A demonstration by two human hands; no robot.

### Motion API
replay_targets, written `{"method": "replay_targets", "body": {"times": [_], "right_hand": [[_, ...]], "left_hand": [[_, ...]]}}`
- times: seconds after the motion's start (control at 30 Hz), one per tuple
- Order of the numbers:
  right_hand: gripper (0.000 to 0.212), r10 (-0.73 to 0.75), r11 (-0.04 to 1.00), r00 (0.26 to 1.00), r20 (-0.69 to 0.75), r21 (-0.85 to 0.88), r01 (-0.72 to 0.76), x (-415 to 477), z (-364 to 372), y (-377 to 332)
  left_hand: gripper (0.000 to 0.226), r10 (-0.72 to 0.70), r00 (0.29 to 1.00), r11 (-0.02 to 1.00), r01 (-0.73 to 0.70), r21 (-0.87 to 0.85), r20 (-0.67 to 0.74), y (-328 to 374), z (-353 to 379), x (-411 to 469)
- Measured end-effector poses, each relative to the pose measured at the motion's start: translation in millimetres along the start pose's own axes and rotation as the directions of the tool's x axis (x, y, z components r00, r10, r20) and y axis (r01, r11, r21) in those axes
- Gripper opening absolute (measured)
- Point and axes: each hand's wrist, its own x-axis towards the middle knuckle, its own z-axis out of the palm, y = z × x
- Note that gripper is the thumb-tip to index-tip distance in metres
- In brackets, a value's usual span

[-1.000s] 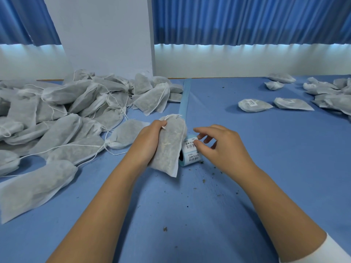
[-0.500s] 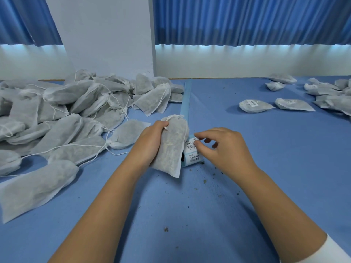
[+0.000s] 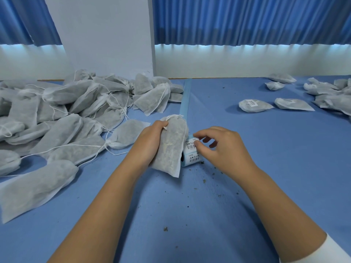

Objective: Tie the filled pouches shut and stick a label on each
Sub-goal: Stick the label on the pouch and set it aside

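My left hand [image 3: 150, 141] grips a filled grey pouch [image 3: 170, 147] with a tied white drawstring, held upright just above the blue table. Right beside the pouch lies a roll of white barcode labels [image 3: 190, 155] on pale blue backing. My right hand [image 3: 222, 149] sits over the roll, its thumb and forefinger pinching the edge of the top label [image 3: 191, 143]. An emptied strip of backing [image 3: 185, 99] runs from the roll toward the back wall.
A big heap of unlabelled pouches [image 3: 62, 111] with loose strings covers the left side of the table. Several labelled pouches [image 3: 254, 105] lie at the back right. Dark crumbs [image 3: 204, 180] dot the blue cloth in front of the roll.
My right hand's fingers have closed on the top label and its edge now lifts off the roll. The left hand and pouch have barely moved.
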Motion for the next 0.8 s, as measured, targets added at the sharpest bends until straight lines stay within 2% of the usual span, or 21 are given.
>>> {"method": "replay_targets", "body": {"times": [0.27, 0.37, 0.5, 0.57, 0.67, 0.8], "right_hand": [[0.012, 0.027, 1.0, 0.999, -0.025, 0.01, -0.026, -3, -4, -4], [0.01, 0.047, 0.999, 0.998, -0.041, 0.024, -0.047, -5, -5, -5], [0.007, 0.007, 1.0, 0.997, -0.077, 0.011, -0.006, -4, -2, -5], [0.005, 0.007, 0.998, 0.996, -0.087, 0.06, -0.002, -3, 0, -5], [0.014, 0.031, 0.982, 0.998, -0.048, 0.188, -0.021, -3, 2, -9], [0.016, 0.063, 0.952, 0.998, 0.009, 0.299, -0.063, -4, 3, -11]], "left_hand": [[0.038, -0.001, 1.0, 1.0, 0.001, 0.0, 0.002, 1, 1, -1], [0.033, 0.007, 1.0, 1.0, -0.007, 0.006, -0.007, 0, 1, -1], [0.033, 0.011, 1.0, 1.0, -0.011, 0.02, -0.005, 1, 1, -2], [0.037, 0.01, 1.0, 0.999, -0.01, 0.035, -0.001, 2, 2, -3], [0.046, 0.004, 1.0, 0.997, -0.004, 0.076, -0.006, 3, 2, -6], [0.047, -0.011, 1.0, 0.995, 0.011, 0.098, 0.006, 4, 2, -7]]}}
